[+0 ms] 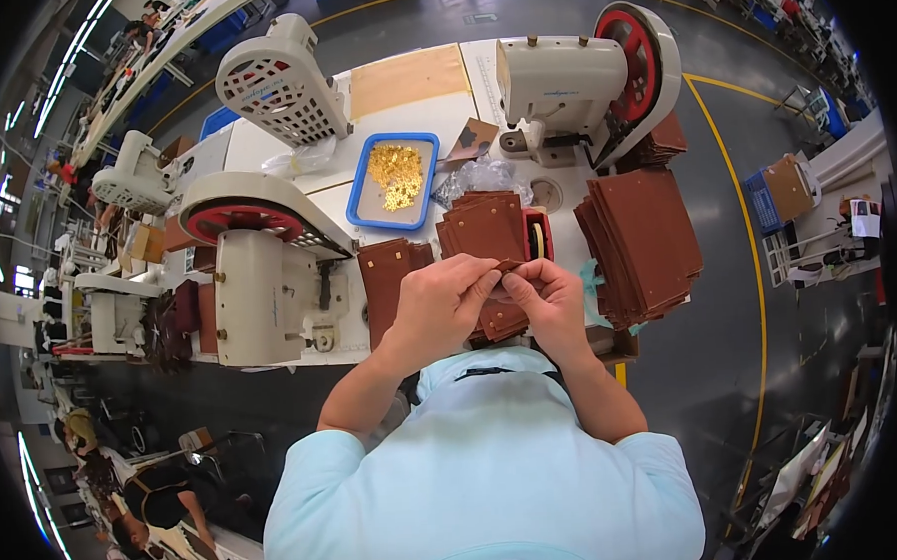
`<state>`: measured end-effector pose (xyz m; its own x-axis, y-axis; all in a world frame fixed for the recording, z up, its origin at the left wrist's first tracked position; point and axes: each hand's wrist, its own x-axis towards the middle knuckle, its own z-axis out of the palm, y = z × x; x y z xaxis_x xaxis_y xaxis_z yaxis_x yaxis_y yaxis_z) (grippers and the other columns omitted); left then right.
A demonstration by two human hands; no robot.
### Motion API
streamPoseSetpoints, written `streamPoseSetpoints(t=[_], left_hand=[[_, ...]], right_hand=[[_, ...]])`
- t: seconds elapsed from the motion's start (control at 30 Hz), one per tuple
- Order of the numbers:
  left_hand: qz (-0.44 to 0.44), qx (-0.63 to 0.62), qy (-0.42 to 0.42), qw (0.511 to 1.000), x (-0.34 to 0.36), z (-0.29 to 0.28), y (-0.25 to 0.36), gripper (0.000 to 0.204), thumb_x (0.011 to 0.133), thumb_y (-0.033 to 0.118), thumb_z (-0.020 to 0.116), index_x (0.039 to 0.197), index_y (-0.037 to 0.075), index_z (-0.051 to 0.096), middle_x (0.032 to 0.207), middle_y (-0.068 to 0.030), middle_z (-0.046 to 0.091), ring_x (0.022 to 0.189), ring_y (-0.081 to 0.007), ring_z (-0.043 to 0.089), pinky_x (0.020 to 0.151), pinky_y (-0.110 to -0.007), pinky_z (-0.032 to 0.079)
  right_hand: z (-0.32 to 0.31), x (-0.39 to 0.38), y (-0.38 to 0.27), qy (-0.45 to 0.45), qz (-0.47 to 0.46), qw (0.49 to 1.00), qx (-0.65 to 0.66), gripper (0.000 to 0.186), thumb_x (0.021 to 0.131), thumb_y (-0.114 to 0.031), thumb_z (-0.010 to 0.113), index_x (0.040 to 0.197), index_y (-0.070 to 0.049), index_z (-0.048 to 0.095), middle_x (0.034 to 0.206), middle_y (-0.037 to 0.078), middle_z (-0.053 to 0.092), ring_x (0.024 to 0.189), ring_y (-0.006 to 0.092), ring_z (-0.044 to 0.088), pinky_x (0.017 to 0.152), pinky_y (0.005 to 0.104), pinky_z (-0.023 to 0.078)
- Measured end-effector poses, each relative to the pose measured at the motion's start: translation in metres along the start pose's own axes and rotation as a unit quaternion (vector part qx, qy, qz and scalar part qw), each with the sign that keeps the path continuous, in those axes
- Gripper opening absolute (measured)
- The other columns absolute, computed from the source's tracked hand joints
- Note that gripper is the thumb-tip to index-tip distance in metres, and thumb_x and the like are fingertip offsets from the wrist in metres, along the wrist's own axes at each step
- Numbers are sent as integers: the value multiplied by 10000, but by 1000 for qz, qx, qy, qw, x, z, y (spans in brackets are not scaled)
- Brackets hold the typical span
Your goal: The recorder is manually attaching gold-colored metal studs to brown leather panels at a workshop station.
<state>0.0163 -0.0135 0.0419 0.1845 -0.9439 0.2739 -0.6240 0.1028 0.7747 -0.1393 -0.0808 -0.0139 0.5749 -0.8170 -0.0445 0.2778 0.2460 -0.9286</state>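
Note:
Both of my hands pinch a small brown leather piece (508, 264) in front of me, my left hand (445, 310) from the left and my right hand (545, 311) from the right, thumbs close together. The piece is mostly hidden by my fingers. Behind and under them is a stack of brown leather pieces (476, 224) with small metal fittings. Another stack (389, 283) sits to the left, a taller one (637, 242) to the right. A blue-rimmed tray (365, 154) of small gold-coloured parts stands beyond, left of crumpled clear plastic (469, 179).
White presses with red wheels stand at near left (254, 288) and back right (570, 84), another (275, 82) at back left, all on the white table (310, 196). A red object (539, 236) sits between stacks. A co-worker (163, 503) is at the lower left.

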Motion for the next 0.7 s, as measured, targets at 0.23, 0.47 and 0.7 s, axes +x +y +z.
streamPoseSetpoints(t=[0.23, 0.47, 0.7], left_hand=[[56, 60, 13, 997, 1, 3, 1, 110, 876, 109, 648, 941, 33, 692, 825, -101, 680, 724, -273, 670, 605, -359, 522], [20, 17, -2, 1000, -3, -2, -13, 132, 882, 103, 654, 963, 4, 687, 794, -135, 671, 672, -280, 652, 587, -339, 498], [-140, -48, -2, 989, -13, -21, -44, 202, 934, 159, 621, 1027, -13, 672, 787, -141, 660, 680, -210, 613, 645, -293, 481]], right_hand=[[4, 2, -6, 22, 3, 1000, -11, 140, 931, -94, 663, 922, 42, 633, 887, 96, 708, 824, 122, 686, 746, 255, 561], [0, 6, -16, 40, 89, 974, -206, 235, 901, -170, 714, 800, 34, 657, 705, 69, 688, 667, 83, 655, 556, 235, 523], [-45, 23, 15, 108, 54, 986, -115, 328, 958, -301, 637, 771, -32, 654, 626, 29, 642, 506, 66, 572, 456, 189, 406]])
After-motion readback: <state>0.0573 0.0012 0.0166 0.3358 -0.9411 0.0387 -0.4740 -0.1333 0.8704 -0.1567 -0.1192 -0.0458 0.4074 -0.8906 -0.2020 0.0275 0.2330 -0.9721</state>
